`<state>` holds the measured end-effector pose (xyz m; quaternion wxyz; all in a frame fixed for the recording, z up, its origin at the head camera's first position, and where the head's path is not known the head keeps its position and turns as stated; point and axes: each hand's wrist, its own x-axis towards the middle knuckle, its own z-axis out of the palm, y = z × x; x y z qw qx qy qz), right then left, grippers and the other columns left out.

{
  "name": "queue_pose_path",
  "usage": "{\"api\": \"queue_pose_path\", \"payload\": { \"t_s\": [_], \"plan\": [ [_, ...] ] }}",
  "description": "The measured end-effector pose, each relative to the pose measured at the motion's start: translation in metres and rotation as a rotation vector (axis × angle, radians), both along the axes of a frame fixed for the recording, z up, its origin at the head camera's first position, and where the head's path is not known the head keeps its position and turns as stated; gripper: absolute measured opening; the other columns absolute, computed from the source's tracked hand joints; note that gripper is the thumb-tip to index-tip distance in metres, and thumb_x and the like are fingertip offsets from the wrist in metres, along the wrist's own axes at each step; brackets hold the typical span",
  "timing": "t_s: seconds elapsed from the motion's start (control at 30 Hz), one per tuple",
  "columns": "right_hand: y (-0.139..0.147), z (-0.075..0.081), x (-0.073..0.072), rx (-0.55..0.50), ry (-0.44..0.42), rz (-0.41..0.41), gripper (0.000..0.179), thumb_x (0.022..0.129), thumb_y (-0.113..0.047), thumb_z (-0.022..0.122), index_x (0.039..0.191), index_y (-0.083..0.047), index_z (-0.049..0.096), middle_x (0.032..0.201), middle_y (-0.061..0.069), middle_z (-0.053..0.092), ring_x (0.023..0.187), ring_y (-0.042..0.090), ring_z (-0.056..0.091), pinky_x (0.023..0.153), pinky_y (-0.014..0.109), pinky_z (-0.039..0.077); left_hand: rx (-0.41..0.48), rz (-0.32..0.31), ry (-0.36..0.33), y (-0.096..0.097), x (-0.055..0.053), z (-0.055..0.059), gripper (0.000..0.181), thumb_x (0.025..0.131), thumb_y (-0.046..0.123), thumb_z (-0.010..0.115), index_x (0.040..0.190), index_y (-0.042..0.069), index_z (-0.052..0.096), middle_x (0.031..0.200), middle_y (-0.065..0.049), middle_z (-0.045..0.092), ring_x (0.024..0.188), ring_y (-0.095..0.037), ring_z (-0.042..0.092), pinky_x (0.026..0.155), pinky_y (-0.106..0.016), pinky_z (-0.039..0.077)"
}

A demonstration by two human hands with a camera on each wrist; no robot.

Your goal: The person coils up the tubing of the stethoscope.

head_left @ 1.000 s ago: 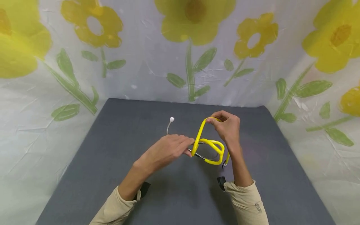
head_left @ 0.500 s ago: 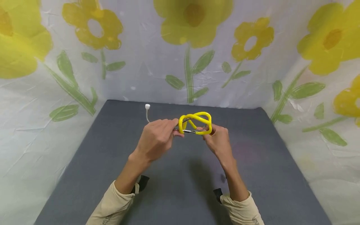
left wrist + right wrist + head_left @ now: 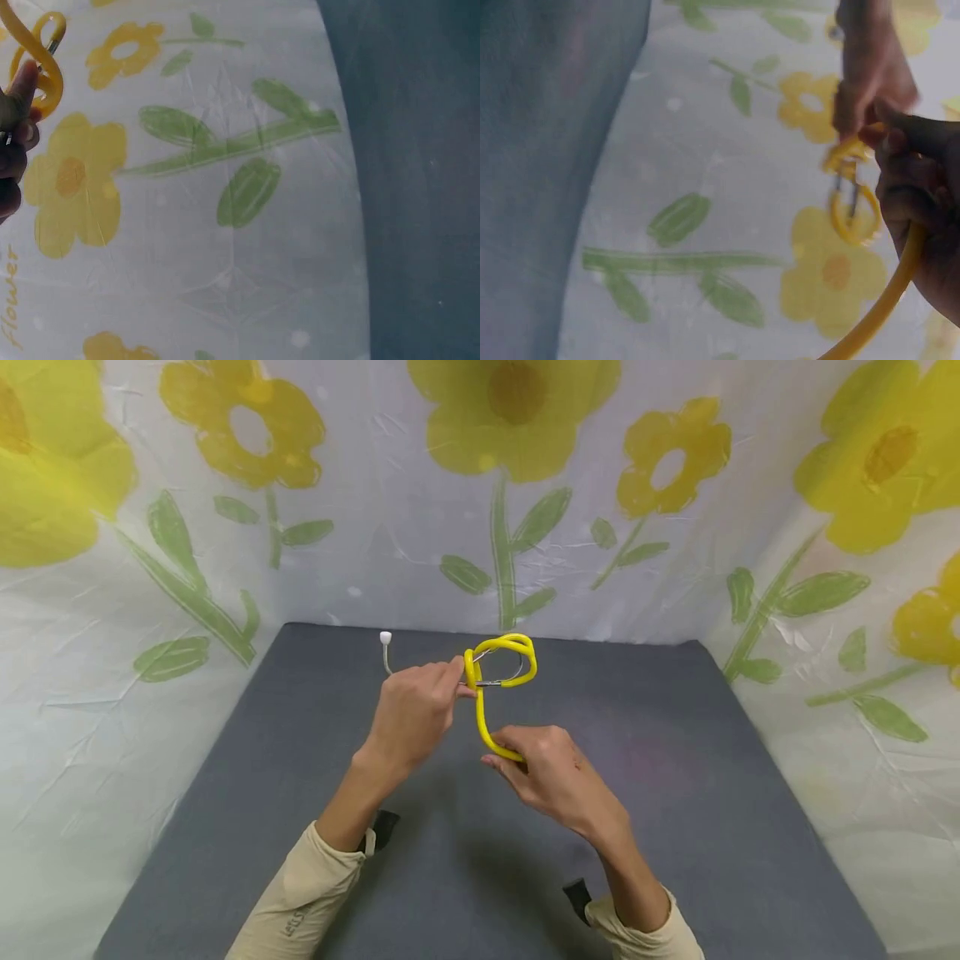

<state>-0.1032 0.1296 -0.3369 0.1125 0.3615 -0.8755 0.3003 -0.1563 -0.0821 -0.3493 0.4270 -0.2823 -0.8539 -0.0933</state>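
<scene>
A stethoscope with yellow tubing (image 3: pixel 531 662) and silver metal ear tubes is held up between both hands. My left hand (image 3: pixel 416 706) grips its metal tubes together with a turn of tubing wrapped round them; a white eartip (image 3: pixel 386 637) sticks out beyond the knuckles. Lower and to the right, my right hand (image 3: pixel 558 772) pinches the hanging length of tubing between thumb and fingers. In the right wrist view the tubing (image 3: pixel 877 319) runs on down out of the right hand. The chest piece is out of sight. At the left wrist view's edge, the looped tubing (image 3: pixel 51 82) shows beside the fingers.
Below the hands lies a dark grey table top (image 3: pixel 675 827). Pale sheeting printed with yellow flowers (image 3: pixel 517 402) surrounds it at the back and sides. Dark straps (image 3: pixel 577 897) sit at both sleeve cuffs.
Both hands have shifted left; the left rose with the loop. My right hand carried the tubing's end from above right, behind the loop, then down toward me, leaving a turn around the metal tubes.
</scene>
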Motion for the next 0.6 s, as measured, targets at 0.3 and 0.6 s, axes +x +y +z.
{"api": "queue_pose_path", "payload": {
  "t_s": [0.3,0.6],
  "plan": [
    [0.008,0.018,-0.009,0.021,0.352,0.019,0.017,0.086,-0.011,0.085,0.093,-0.005,0.071,0.079,0.003,0.074,0.057,0.01,0.059,0.056,0.021,0.049,-0.095,-0.043,-0.088,0.007,0.008,-0.004,0.039,0.084,0.028,0.084,0.109,0.001,0.072,0.07,-0.004,0.067,0.052,-0.015,0.053,0.056,-0.026,0.053],
    [0.014,0.033,-0.024,-0.078,0.377,-0.007,0.016,0.084,-0.005,0.084,0.091,-0.002,0.07,0.079,0.007,0.072,0.056,0.011,0.054,0.056,0.024,0.049,-0.167,-0.126,-0.101,0.016,0.028,0.002,0.043,0.085,0.034,0.081,0.113,0.002,0.074,0.074,-0.001,0.068,0.06,-0.012,0.061,0.061,-0.022,0.055]
  ]
}}
